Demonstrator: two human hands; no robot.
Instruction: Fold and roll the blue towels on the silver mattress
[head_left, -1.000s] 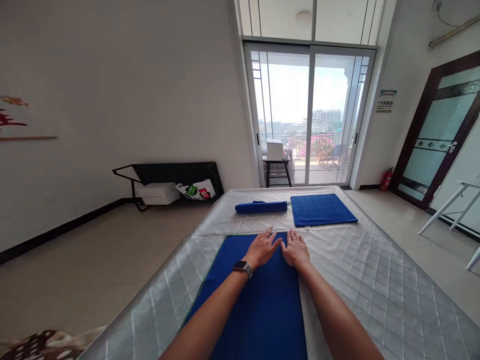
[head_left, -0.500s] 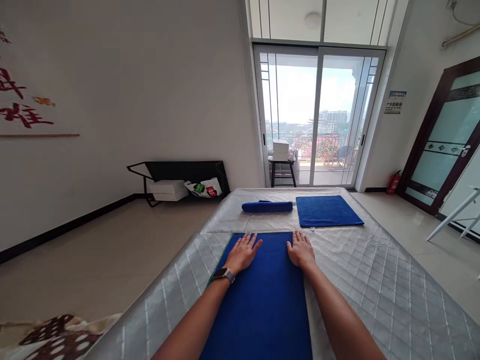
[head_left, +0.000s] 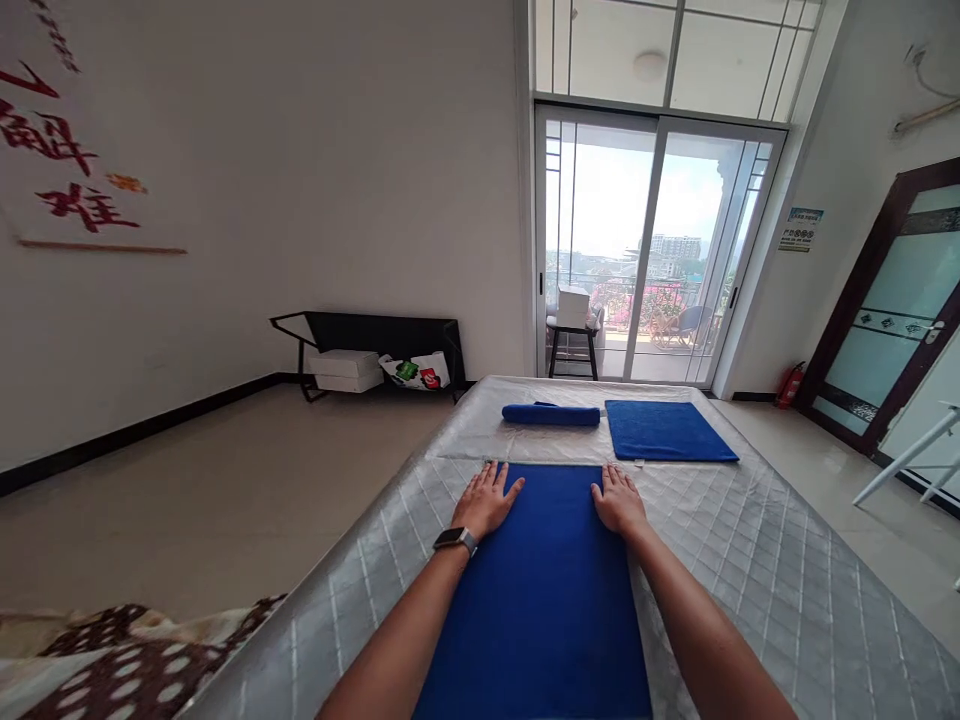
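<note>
A long blue towel (head_left: 551,600) lies flat on the silver quilted mattress (head_left: 757,560), running toward me. My left hand (head_left: 486,502) rests flat on its far left corner, fingers stretched out and pointing away. On the far right corner lies my right hand (head_left: 619,500), palm down with the thumb apart from the fingers. Neither hand grips anything. Beyond them is a rolled blue towel (head_left: 551,414). To its right, a folded blue towel (head_left: 670,431) lies flat, with a small pale tag at its near edge.
A brown and white dotted blanket (head_left: 127,665) is at the lower left. Against the wall stands a black rack (head_left: 382,330) with white boxes (head_left: 345,370). A stool (head_left: 574,345) is by the glass sliding door (head_left: 600,200). White metal legs (head_left: 900,455) stand at right.
The view has tilted and shifted slightly, so everything sits a little differently in frame. My left hand now covers more of the towel's left edge. Both hands remain flat on the towel.
</note>
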